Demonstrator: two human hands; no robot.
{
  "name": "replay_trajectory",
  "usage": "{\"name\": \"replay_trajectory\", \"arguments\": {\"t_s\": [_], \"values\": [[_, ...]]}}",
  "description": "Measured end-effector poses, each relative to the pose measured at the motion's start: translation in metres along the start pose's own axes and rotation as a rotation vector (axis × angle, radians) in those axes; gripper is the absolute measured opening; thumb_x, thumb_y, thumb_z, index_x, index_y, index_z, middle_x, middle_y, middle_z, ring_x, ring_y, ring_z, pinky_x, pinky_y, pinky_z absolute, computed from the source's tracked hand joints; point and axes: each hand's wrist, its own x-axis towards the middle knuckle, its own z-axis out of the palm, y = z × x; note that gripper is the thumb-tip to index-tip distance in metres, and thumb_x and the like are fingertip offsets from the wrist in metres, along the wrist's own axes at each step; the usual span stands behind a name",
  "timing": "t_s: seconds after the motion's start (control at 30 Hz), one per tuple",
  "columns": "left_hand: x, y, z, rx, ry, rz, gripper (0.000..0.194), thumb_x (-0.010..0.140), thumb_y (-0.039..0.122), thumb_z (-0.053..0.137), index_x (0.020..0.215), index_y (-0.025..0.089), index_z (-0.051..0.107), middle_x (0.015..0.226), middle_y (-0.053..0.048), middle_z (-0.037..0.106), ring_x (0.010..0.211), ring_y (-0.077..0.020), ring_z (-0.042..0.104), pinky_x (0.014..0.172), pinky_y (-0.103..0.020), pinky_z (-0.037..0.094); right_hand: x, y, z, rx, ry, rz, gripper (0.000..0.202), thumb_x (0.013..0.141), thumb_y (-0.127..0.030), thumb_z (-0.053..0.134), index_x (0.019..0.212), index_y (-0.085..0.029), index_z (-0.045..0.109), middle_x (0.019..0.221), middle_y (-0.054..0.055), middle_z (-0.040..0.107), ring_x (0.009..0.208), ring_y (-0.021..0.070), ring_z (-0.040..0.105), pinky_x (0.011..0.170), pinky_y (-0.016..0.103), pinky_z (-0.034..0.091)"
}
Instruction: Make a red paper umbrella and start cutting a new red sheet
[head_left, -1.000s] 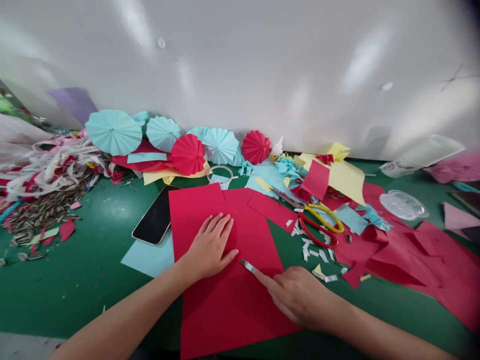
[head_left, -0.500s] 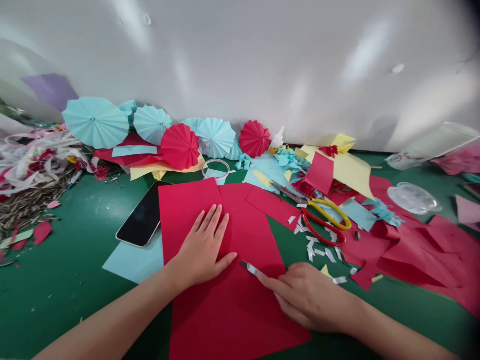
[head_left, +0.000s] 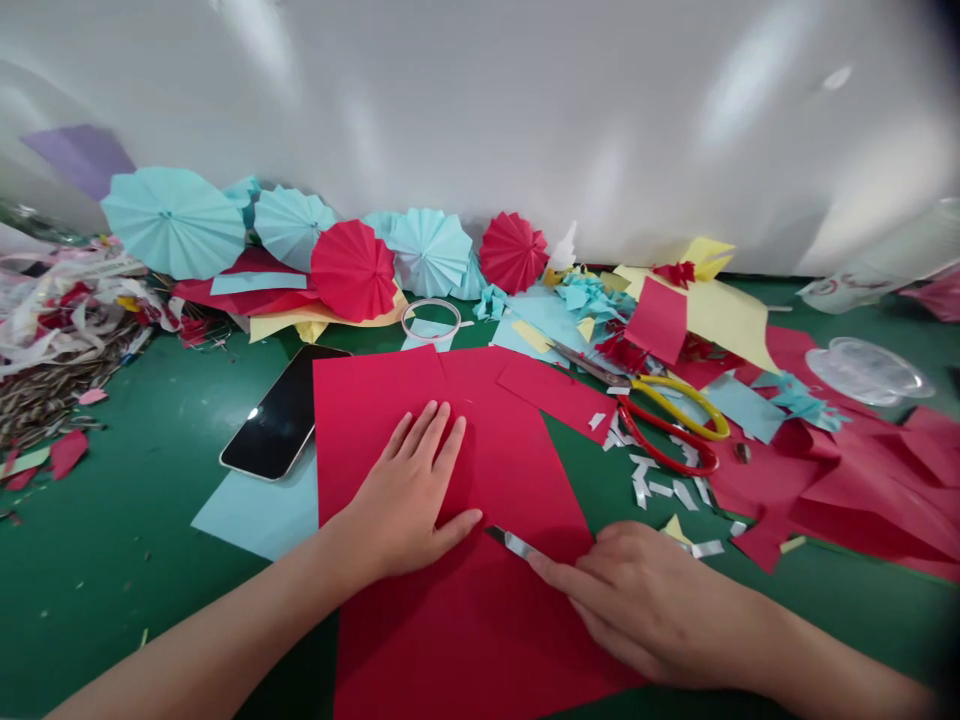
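Red paper sheets (head_left: 480, 640) lie overlapped on the green table. My left hand (head_left: 409, 500) rests flat on them with its fingers spread, holding nothing. From the right, my right hand (head_left: 637, 600) grips a small craft knife (head_left: 517, 544), its index finger laid along it. The knife's tip points left, over the red paper close to my left thumb. Most of the knife's handle is hidden in my right hand.
A black phone (head_left: 274, 420) lies on light blue paper (head_left: 262, 510) at the left. Scissors (head_left: 675, 415) with red and yellow handles lie right, among paper scraps. Behind stand pleated paper rosettes (head_left: 431, 252) and a tape roll (head_left: 406, 322). Stems (head_left: 45, 385) are heaped far left.
The view has shifted and looks slightly closer. My left hand stays flat on the red paper, and my right hand still holds the knife near my left thumb.
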Motion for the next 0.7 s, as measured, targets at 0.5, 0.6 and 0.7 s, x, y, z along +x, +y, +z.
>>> {"name": "replay_trajectory", "arguments": {"t_s": [0.5,0.6,0.7], "values": [[0.0025,0.0017,0.0018,0.03,-0.024,-0.079,0.09,0.075,0.071,0.022,0.137,0.006,0.018,0.145,-0.019,0.011,0.132,-0.0323,0.008,0.105,-0.048,0.015,-0.0002,0.0043,-0.0001,0.022,-0.043,0.031,0.036,0.084,-0.015,0.033,0.116,-0.013,0.05,0.056,0.002,0.06,0.047,0.0118,0.048,0.05,0.028,0.025],[0.0025,0.0012,0.0025,0.036,-0.017,-0.078,0.091,0.075,0.071,0.02,0.137,0.005,0.017,0.145,-0.018,0.012,0.132,-0.0319,0.01,0.105,-0.047,0.014,0.0002,0.0058,-0.0006,0.025,-0.067,0.023,0.036,0.083,-0.016,0.035,0.116,-0.013,0.049,0.057,0.002,0.06,0.048,0.0125,0.048,0.049,0.029,0.023],[0.0028,0.0013,0.0026,0.038,-0.02,-0.076,0.091,0.075,0.071,0.02,0.137,0.005,0.017,0.145,-0.018,0.011,0.133,-0.0316,0.008,0.105,-0.048,0.014,-0.0001,0.0075,-0.0017,0.032,-0.068,0.022,0.036,0.083,-0.016,0.035,0.117,-0.014,0.048,0.06,0.002,0.061,0.049,0.0129,0.049,0.049,0.029,0.023]]}}
